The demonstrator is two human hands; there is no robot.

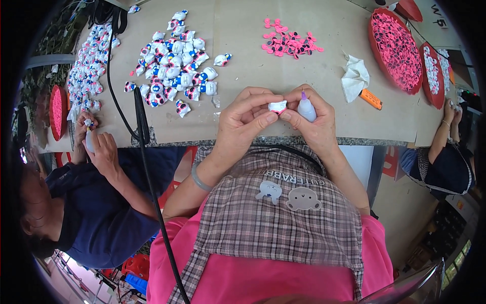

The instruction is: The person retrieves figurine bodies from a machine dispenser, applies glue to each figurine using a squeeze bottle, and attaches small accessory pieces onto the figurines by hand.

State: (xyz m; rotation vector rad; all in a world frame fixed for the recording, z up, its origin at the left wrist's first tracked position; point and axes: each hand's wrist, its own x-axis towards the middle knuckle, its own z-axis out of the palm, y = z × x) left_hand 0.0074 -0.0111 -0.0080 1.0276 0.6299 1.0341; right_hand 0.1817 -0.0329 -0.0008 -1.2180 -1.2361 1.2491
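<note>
Head view: from where I stand, the left hand [237, 117] has a small white figure [278, 106] pinched between thumb and fingers, just above the table's near edge, with a pink piece [277, 112] showing along its lower side. The right hand [323, 112] steadies the other end with thumb and fingertip while its curled fingers clasp a bottle [307, 110], whose purple tip [303, 95] points up and away. I'd judge this a moment for seating the pink against the white: even pressure from both thumbs should serve better than a hard squeeze on one side. Holding the tip clear of the figure looks wise, since a bump could smear whatever the bottle holds, and a loose grip on its body should avoid a stray drip. On the table [233, 33], a pile of figures [174, 66] sits ahead to the left, and a heap of pink pieces [288, 44] lies straight ahead. Off to the right, a crumpled tissue [355, 78] is near enough for wiping fingers, beside an orange tool [371, 99]; a red bowl [416, 91] of pink pieces stands beyond.
</note>
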